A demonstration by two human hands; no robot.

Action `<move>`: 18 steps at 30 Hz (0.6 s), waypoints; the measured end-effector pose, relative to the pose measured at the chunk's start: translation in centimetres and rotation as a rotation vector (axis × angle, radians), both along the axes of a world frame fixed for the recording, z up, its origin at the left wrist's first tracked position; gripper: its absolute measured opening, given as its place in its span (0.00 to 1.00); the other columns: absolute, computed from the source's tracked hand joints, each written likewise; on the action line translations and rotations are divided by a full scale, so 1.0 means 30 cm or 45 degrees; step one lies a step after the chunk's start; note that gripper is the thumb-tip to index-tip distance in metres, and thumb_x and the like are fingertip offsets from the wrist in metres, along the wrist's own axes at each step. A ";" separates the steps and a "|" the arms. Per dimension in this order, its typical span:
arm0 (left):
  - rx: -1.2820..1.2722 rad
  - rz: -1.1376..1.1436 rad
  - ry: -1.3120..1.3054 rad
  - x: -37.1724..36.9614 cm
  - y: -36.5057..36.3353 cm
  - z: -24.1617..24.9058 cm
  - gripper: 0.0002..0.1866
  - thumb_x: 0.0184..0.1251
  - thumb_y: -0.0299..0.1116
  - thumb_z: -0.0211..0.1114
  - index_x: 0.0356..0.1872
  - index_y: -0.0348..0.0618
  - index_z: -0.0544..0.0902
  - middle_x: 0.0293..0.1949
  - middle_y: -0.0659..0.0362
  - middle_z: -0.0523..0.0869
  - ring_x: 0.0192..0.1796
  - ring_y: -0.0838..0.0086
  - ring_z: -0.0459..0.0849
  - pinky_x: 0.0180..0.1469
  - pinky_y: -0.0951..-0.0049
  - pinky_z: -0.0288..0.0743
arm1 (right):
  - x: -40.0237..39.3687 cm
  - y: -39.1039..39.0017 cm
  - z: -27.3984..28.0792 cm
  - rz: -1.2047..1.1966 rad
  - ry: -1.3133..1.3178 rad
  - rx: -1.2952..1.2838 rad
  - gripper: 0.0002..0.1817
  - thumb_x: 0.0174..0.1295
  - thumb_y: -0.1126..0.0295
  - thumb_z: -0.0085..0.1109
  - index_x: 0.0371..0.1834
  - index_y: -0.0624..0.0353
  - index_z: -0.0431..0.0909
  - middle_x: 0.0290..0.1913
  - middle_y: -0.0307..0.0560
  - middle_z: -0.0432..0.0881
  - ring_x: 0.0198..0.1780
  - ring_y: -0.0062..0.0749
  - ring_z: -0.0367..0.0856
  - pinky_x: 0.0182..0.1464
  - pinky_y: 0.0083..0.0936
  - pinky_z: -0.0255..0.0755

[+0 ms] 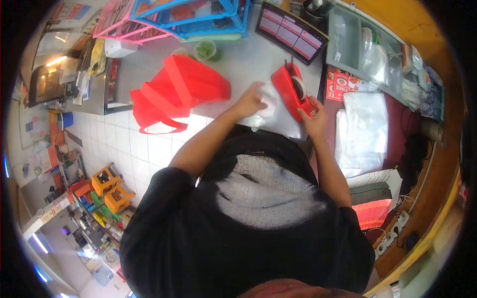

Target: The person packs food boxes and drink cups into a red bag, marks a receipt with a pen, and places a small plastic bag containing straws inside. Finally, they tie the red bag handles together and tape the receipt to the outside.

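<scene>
A red tape dispenser with a roll of tape lies on the metal counter. My right hand grips its near end, fingers closed around the red body. Left of the dispenser, my left hand is blurred, its fingers beside a small white item that looks like paper or a packet; whether they hold it is unclear. A red fabric bag lies to the left of my left hand, its handle hanging over the counter edge.
Blue and pink baskets stand at the back. A tablet is behind the dispenser, near a green-filled plastic cup. Clear plastic bags lie at the right, below a grey tray. Orange crates sit lower left.
</scene>
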State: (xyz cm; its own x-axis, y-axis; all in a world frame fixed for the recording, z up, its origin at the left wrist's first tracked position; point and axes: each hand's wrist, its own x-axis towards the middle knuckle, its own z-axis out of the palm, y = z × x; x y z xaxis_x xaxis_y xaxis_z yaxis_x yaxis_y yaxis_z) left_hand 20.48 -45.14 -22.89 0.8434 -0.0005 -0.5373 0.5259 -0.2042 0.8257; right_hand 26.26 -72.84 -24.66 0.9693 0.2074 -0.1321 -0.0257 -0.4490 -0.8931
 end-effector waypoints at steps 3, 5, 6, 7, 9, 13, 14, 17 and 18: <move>-0.504 0.317 -0.588 -0.013 -0.062 0.420 0.43 0.60 0.10 0.61 0.78 0.43 0.57 0.61 0.54 0.77 0.59 0.70 0.81 0.58 0.69 0.77 | 0.013 -0.007 0.050 0.098 -0.053 -0.116 0.34 0.53 0.68 0.77 0.64 0.66 0.77 0.61 0.59 0.83 0.59 0.44 0.84 0.63 0.33 0.75; -0.564 0.249 -0.771 -0.027 -0.064 0.634 0.42 0.63 0.10 0.59 0.79 0.39 0.56 0.67 0.52 0.73 0.65 0.70 0.77 0.64 0.69 0.73 | 0.006 -0.001 0.007 0.171 -0.230 -0.119 0.33 0.53 0.68 0.76 0.64 0.65 0.77 0.61 0.59 0.82 0.59 0.46 0.84 0.62 0.34 0.76; -0.468 0.181 -0.873 -0.034 -0.062 0.732 0.41 0.64 0.10 0.58 0.79 0.35 0.56 0.69 0.51 0.71 0.68 0.69 0.74 0.66 0.69 0.71 | 0.008 0.007 0.029 0.175 -0.175 -0.102 0.32 0.54 0.67 0.76 0.63 0.63 0.78 0.62 0.58 0.82 0.61 0.48 0.83 0.64 0.36 0.74; -0.370 0.114 -0.977 -0.042 -0.065 0.818 0.39 0.65 0.10 0.57 0.79 0.32 0.55 0.71 0.49 0.70 0.71 0.69 0.72 0.69 0.69 0.68 | 0.012 0.005 0.025 0.225 -0.217 -0.107 0.31 0.54 0.67 0.76 0.62 0.63 0.78 0.62 0.58 0.82 0.61 0.49 0.83 0.65 0.36 0.74; -0.343 0.098 -1.040 -0.053 -0.081 0.955 0.39 0.71 0.25 0.61 0.79 0.29 0.53 0.74 0.47 0.67 0.73 0.66 0.70 0.72 0.68 0.64 | 0.038 -0.016 0.012 0.318 -0.315 -0.119 0.29 0.55 0.66 0.75 0.60 0.64 0.79 0.63 0.58 0.81 0.61 0.50 0.82 0.66 0.36 0.73; -0.620 0.046 -1.037 -0.062 -0.101 1.070 0.48 0.70 0.53 0.61 0.79 0.27 0.51 0.75 0.44 0.64 0.75 0.62 0.68 0.73 0.65 0.62 | 0.068 -0.028 -0.003 0.311 -0.157 0.037 0.27 0.57 0.64 0.75 0.58 0.65 0.80 0.60 0.56 0.82 0.59 0.45 0.82 0.64 0.34 0.74; -0.601 0.043 -1.028 -0.066 -0.107 1.086 0.52 0.69 0.59 0.60 0.79 0.27 0.51 0.76 0.44 0.64 0.76 0.61 0.67 0.74 0.64 0.61 | 0.064 -0.026 -0.002 0.266 -0.089 0.083 0.27 0.58 0.64 0.75 0.58 0.65 0.80 0.59 0.56 0.82 0.59 0.44 0.82 0.63 0.33 0.73; -0.814 0.085 -1.195 -0.050 -0.152 1.057 0.56 0.65 0.65 0.60 0.78 0.27 0.51 0.76 0.42 0.63 0.76 0.59 0.67 0.74 0.63 0.61 | 0.062 -0.018 0.018 0.211 0.005 0.182 0.29 0.56 0.62 0.77 0.58 0.66 0.79 0.57 0.57 0.82 0.58 0.41 0.82 0.62 0.33 0.73; -0.938 0.117 -1.281 -0.042 -0.182 1.029 0.57 0.64 0.66 0.60 0.78 0.27 0.51 0.75 0.41 0.63 0.76 0.59 0.67 0.74 0.63 0.61 | 0.054 -0.013 0.058 0.220 -0.017 0.204 0.30 0.56 0.62 0.77 0.59 0.66 0.79 0.57 0.58 0.82 0.58 0.42 0.82 0.63 0.33 0.73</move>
State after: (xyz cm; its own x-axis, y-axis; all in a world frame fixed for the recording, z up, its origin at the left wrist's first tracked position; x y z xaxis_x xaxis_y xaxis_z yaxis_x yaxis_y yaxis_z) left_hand 19.23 -50.58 7.99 0.8923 0.0540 0.4482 -0.4166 0.4809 0.7715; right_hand 27.88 -73.22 -22.92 0.9191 0.3875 -0.0715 0.0515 -0.2981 -0.9532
